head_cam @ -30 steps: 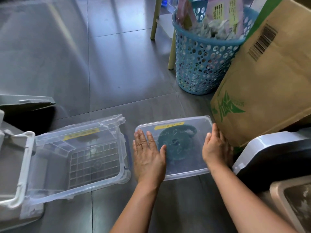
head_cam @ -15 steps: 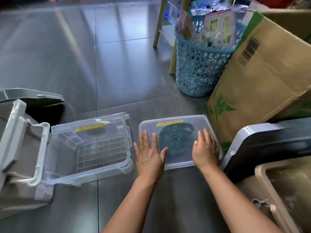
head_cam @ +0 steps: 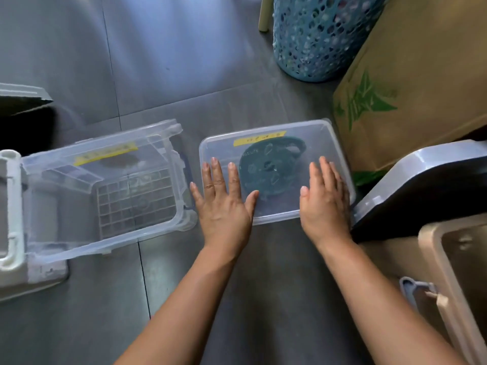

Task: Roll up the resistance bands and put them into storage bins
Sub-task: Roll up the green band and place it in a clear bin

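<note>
A clear lidded storage bin (head_cam: 311,138) with a yellow label sits on the grey floor in front of me. Through its lid shows a rolled dark green resistance band (head_cam: 271,167). My left hand (head_cam: 224,204) lies flat on the lid's near left corner, fingers straight and spread. My right hand (head_cam: 325,201) lies flat on the lid's near right side, fingers straight. A second clear bin (head_cam: 105,191) with a yellow label lies tipped on its side to the left, its opening towards me; a dark shape inside is unclear.
A blue perforated basket (head_cam: 319,40) and a leaning cardboard box (head_cam: 421,75) stand behind the bin on the right. A grey-lidded container (head_cam: 421,180) and a beige bin (head_cam: 448,259) crowd the right side. A white-grey container (head_cam: 10,219) sits at the left.
My right hand has come off the bin's right edge and now lies flat on top of the lid. The left hand stays on the lid. The view has tilted down.
</note>
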Action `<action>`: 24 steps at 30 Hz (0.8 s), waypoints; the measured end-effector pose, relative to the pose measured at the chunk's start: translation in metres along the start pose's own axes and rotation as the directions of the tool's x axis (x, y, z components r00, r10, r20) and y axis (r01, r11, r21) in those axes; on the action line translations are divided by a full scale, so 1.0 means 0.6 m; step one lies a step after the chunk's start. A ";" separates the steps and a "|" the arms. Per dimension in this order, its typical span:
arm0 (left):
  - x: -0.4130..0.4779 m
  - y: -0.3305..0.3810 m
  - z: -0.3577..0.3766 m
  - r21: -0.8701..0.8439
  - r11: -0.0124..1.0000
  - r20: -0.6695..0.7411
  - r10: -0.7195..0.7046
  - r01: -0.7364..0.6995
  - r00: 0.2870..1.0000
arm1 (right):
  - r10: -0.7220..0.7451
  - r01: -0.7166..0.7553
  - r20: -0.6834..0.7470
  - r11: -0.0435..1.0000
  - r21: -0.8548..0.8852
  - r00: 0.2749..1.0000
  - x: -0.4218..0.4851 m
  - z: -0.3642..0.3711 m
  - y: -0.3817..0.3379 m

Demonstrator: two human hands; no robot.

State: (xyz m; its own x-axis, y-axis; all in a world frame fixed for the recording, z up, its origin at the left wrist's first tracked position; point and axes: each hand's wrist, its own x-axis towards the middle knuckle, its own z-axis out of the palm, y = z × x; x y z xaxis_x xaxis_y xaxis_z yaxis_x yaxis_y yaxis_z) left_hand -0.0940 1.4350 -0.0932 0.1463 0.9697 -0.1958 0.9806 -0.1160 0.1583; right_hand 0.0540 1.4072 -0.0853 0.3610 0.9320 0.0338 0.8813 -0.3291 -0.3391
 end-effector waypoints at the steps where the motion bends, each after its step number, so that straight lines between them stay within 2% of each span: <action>1: -0.001 0.002 -0.006 0.026 0.999 0.065 -0.021 0.019 0.998 | -0.006 0.007 0.054 1.000 -0.025 0.999 -0.010 -0.006 0.000; 4: -0.007 0.013 -0.034 0.050 0.998 0.190 -0.053 0.044 0.980 | 0.012 -0.007 0.229 1.000 -0.022 0.973 -0.045 -0.042 0.001; 8: -0.070 0.050 -0.120 -0.088 0.995 0.264 0.065 -0.043 0.962 | 0.065 -0.092 0.308 0.993 0.074 0.949 -0.094 -0.124 -0.029; 12: -0.183 0.052 -0.236 -0.208 0.977 0.305 0.118 -0.055 0.945 | 0.098 -0.129 0.232 0.984 0.123 0.968 -0.146 -0.232 -0.077; 13: -0.208 0.045 -0.272 -0.230 0.972 0.300 0.123 -0.053 0.946 | 0.113 -0.148 0.255 0.981 0.124 0.960 -0.160 -0.263 -0.094; 14: -0.231 0.036 -0.308 -0.250 0.967 0.299 0.129 -0.053 0.946 | 0.121 -0.159 0.282 0.981 0.115 0.952 -0.173 -0.297 -0.112; 16: -0.275 0.018 -0.383 -0.265 0.962 0.321 0.154 -0.067 0.934 | 0.117 -0.134 0.243 0.990 0.054 0.963 -0.202 -0.358 -0.142; 22: -0.374 -0.036 -0.608 -0.170 0.939 0.420 0.343 -0.299 0.840 | 0.221 -0.230 0.164 0.972 0.038 0.961 -0.321 -0.541 -0.241; 24: -0.401 -0.048 -0.680 -0.146 0.904 0.439 0.424 -0.402 0.792 | 0.284 -0.286 0.079 0.958 0.017 0.956 -0.379 -0.607 -0.271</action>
State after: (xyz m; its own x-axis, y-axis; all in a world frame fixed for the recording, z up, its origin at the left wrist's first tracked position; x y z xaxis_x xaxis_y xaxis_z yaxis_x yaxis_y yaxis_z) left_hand -0.2108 1.2926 0.3445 0.5889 0.6243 -0.5133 0.8081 -0.4635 0.3634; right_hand -0.0604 1.1936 0.3043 0.5712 0.8092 -0.1380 0.7360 -0.5793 -0.3503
